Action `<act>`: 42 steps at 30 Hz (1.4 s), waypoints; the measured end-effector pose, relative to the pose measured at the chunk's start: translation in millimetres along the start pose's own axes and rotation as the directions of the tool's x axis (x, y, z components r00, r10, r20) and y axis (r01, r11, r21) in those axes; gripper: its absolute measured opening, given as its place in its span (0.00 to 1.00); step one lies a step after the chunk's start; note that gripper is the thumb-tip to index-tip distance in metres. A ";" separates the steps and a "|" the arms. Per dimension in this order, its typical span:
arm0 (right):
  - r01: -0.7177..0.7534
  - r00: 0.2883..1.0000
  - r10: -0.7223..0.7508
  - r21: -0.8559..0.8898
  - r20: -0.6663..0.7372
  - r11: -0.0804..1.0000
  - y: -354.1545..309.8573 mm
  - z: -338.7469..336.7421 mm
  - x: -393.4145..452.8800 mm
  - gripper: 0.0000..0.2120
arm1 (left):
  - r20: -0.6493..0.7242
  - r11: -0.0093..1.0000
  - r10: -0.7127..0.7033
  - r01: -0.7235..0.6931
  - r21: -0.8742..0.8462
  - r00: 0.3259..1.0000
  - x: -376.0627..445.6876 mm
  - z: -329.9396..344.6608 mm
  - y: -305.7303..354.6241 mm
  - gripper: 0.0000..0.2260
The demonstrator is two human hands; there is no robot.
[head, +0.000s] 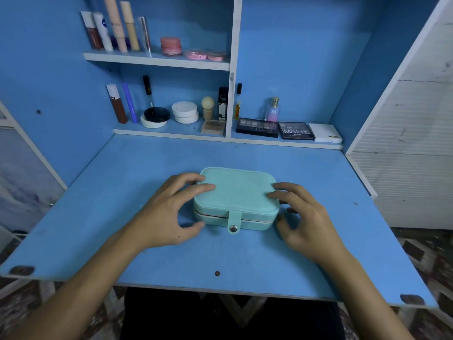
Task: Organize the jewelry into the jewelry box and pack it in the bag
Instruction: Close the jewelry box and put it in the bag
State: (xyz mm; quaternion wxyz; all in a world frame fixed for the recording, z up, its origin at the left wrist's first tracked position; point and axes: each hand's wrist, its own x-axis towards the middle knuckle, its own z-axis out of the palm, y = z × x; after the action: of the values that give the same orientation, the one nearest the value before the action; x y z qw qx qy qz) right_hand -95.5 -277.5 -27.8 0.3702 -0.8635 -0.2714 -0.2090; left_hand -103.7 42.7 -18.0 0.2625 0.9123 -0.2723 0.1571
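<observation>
I'm at my blue desk (152,241), and I place everything by the white upright divider (232,69) in the hutch. Left of it, on the upper shelf (157,60), stand tall tubes (115,28) and pink jars (171,46). Left of it lower down sit a black compact (157,114), stacked white jars (184,112) and a round-headed sponge (207,106). Right of it lie two eyeshadow palettes (296,130), a white box (324,133) and a perfume bottle (273,110).
</observation>
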 end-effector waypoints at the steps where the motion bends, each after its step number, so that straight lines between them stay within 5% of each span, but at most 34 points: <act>1: -0.010 1.000 0.010 0.003 0.010 1.000 -1.0 -0.2 -1.1 0.24 | -0.001 0.999 0.022 -0.022 0.043 1.000 1.2 2.2 -0.3 0.30; 6: -0.036 0.998 0.037 -0.016 0.054 0.999 -2.8 -0.7 -4.5 0.25 | -0.025 0.994 0.085 -0.083 0.071 0.996 7.8 10.9 -5.9 0.32; 21: 0.097 0.993 -0.082 -0.212 0.080 0.972 -3.6 6.8 6.4 0.35 | 0.050 0.979 -0.081 0.089 -0.182 0.995 27.7 -7.0 -4.6 0.25; 31: 0.084 0.995 -0.080 -0.090 0.053 0.992 -0.4 1.1 28.8 0.32 | 0.116 0.968 -0.136 0.157 -0.196 0.984 59.1 -26.2 -2.3 0.27; 38: 0.077 0.995 -0.072 -0.071 0.070 0.994 0.0 1.2 34.7 0.31 | 0.011 0.999 -0.028 0.028 -0.042 1.000 56.0 -14.6 6.7 0.38; 42: 0.068 0.995 -0.064 -0.061 0.071 0.996 -1.4 1.6 37.8 0.30 | -0.158 0.995 0.099 -0.095 0.037 0.982 60.8 0.9 6.5 0.34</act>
State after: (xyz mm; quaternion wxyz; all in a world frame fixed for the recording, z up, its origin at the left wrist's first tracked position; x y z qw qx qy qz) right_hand -67.2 -263.6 -6.8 0.3258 -0.8721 -0.3055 -0.1998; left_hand -58.5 12.4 9.9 0.2620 0.8862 -0.2921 0.2464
